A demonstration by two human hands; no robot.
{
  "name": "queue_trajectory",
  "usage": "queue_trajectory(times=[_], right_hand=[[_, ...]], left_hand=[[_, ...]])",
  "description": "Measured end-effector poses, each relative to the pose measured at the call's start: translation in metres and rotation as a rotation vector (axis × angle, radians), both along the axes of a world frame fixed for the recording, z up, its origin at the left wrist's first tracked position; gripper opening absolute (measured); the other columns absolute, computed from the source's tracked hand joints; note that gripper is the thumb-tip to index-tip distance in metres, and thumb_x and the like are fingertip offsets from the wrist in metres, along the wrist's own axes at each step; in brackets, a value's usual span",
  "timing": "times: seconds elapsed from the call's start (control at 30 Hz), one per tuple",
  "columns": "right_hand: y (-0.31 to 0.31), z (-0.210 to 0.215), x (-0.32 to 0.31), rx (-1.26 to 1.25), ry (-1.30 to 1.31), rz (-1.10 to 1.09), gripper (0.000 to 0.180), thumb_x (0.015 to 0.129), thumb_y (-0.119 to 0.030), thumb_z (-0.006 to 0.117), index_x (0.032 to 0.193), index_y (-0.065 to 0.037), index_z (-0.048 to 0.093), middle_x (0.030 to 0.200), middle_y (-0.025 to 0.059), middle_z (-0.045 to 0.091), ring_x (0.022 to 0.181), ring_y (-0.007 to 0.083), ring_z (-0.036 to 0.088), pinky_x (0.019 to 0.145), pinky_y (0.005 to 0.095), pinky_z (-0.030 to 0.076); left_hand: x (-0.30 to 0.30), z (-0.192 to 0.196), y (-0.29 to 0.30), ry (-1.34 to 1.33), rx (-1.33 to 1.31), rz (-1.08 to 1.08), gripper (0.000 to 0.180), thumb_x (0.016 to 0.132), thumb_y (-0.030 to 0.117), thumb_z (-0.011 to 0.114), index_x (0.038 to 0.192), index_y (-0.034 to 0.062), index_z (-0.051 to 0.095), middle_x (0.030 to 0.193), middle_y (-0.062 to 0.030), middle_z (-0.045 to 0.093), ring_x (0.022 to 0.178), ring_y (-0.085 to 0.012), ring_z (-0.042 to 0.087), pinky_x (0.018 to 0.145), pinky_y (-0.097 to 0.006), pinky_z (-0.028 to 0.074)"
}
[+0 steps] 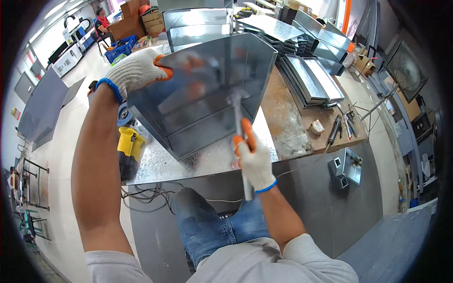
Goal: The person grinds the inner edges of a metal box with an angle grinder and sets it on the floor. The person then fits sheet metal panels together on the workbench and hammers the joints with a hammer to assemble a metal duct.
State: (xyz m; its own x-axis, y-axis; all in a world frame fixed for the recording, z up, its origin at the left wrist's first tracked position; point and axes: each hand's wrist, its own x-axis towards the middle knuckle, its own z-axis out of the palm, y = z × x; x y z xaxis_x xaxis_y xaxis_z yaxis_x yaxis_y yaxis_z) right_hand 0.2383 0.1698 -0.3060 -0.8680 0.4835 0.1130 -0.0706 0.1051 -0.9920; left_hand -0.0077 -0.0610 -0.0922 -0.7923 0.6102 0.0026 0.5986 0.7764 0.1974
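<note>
A grey sheet-metal box (207,85) stands tilted on the metal-covered near part of the workbench, its broad shiny face toward me. My left hand (139,70), in a white knitted glove with orange fingertips, grips the box's upper left edge. Gloved the same way, my right hand (255,160) is closed around the handle of a hammer (239,113). The hammer's head is smeared by motion near the lower right of the metal face; I cannot tell if it touches. Left of the box lies a yellow and black angle grinder (131,144).
Shiny metal trays (309,80) are stacked on the bench at right. Near them lie a tape measure (317,127) and a black-handled tool (335,129). Cables (158,195) trail below the left edge. A metal piece (347,167) sits on the floor; a person (102,23) sits far back.
</note>
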Motion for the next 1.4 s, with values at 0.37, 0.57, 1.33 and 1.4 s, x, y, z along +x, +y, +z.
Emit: queue_trajectory(times=[0.37, 0.57, 1.33, 1.4], right_hand=[[0.043, -0.013, -0.030, 0.278, -0.158, -0.025, 0.056, 0.095, -0.009, 0.064, 0.151, -0.010, 0.064, 0.086, 0.0060, 0.070, 0.057, 0.0098, 0.053, 0.049, 0.0241, 0.038], [0.045, 0.019, -0.014, 0.135, -0.275, 0.016, 0.053, 0.095, -0.011, 0.064, 0.148, -0.008, 0.065, 0.085, 0.0061, 0.069, 0.057, 0.0113, 0.056, 0.046, 0.0248, 0.039], [0.044, -0.097, 0.281, -0.662, -0.569, 0.386, 0.072, 0.095, -0.007, 0.075, 0.160, -0.002, 0.046, 0.083, 0.0149, 0.069, 0.061, 0.0184, 0.064, 0.046, 0.0291, 0.049], [0.050, -0.106, 0.283, -0.731, -0.541, 0.352, 0.074, 0.095, -0.009, 0.077, 0.161, -0.001, 0.045, 0.085, 0.0146, 0.070, 0.061, 0.0176, 0.064, 0.045, 0.0288, 0.048]], left_hand=[[0.013, -0.014, -0.008, -0.050, -0.013, 0.064, 0.044, 0.086, 0.036, 0.074, 0.109, -0.0021, 0.075, 0.090, -0.0103, 0.074, 0.074, -0.0278, 0.065, 0.070, -0.039, 0.054], [0.025, 0.015, 0.008, -0.012, -0.027, 0.065, 0.047, 0.084, 0.037, 0.075, 0.112, -0.0016, 0.077, 0.093, -0.0122, 0.076, 0.077, -0.0308, 0.068, 0.072, -0.040, 0.056], [0.122, 0.015, -0.008, -0.211, 0.769, 0.374, 0.040, 0.088, 0.019, 0.082, 0.120, -0.0033, 0.077, 0.097, -0.0114, 0.076, 0.083, -0.0191, 0.068, 0.078, -0.030, 0.054], [0.136, -0.005, -0.009, -0.204, 0.913, 0.406, 0.038, 0.089, 0.017, 0.082, 0.119, -0.0039, 0.077, 0.097, -0.0106, 0.076, 0.082, -0.0179, 0.067, 0.080, -0.028, 0.054]])
